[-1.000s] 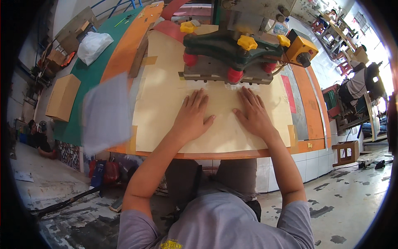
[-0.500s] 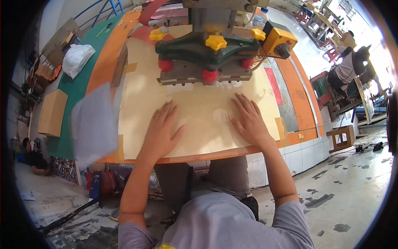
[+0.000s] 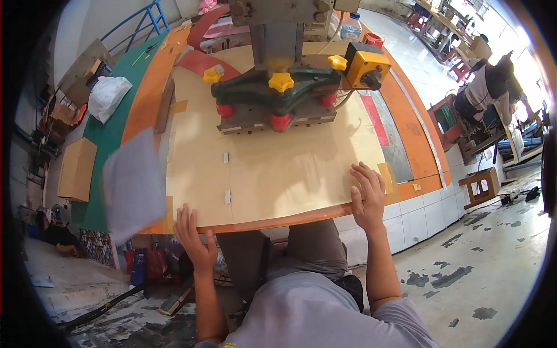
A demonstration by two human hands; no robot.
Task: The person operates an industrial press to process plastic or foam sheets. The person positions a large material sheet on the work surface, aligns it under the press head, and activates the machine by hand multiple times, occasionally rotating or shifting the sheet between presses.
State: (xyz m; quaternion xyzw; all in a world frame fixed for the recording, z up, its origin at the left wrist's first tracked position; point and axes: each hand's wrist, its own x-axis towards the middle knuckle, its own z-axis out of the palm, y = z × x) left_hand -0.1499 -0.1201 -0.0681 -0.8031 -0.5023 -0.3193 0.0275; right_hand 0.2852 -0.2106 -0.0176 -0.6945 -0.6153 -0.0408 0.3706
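Observation:
My left hand (image 3: 196,239) is at the front edge of a pale yellow sheet (image 3: 197,174), fingers stretched out and nothing visible in them. My right hand (image 3: 368,197) is over the sheet's front right corner, its fingers apart and slightly bent, holding nothing. Two small white pieces lie on the sheet: an upper white piece (image 3: 226,157) and a lower white piece (image 3: 227,197). Beyond my hands stands a press with a dark green head (image 3: 261,90), yellow star knobs (image 3: 281,82) and red fittings (image 3: 280,122). Its metal plate (image 3: 243,123) is low over the sheet.
A yellow control box (image 3: 366,65) with a dark knob is beside the press. To the left are a stack of translucent sheets (image 3: 136,185), a white plastic bag (image 3: 108,97) and a cardboard box (image 3: 77,170). A person (image 3: 490,87) sits farther right, near a wooden stool (image 3: 480,187).
Both hands have drawn back from the middle of the sheet toward its front edge and spread farther apart. Two small white pieces now show on the sheet. The view has shifted slightly.

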